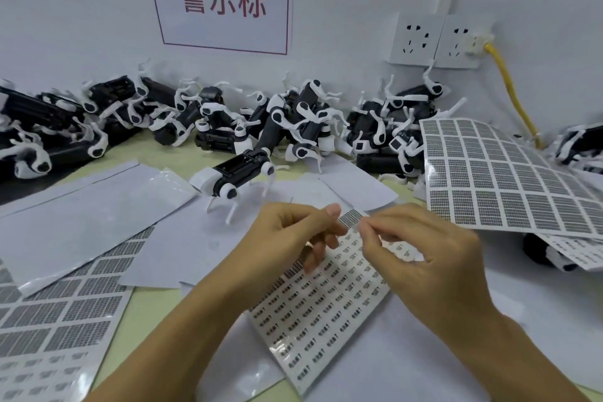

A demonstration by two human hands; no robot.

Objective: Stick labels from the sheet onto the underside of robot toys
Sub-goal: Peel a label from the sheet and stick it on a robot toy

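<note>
A small grey printed label point(350, 217) is held in the air between both hands. My left hand point(293, 235) pinches its left end with thumb and forefinger, and my right hand point(421, 248) pinches its right end. Under the hands lies a label sheet point(326, 310) covered with several small labels. A black and white robot dog toy point(235, 174) lies on its back just beyond the hands, underside up and legs sticking out. A long pile of the same robot toys point(293, 121) runs along the wall.
A big sheet of grey labels point(509, 179) curls up at the right over more toys. Another label sheet point(55, 310) and blank white backing papers point(91, 215) cover the left of the table. Wall sockets point(434, 39) and a yellow cable point(515, 98) are at the back right.
</note>
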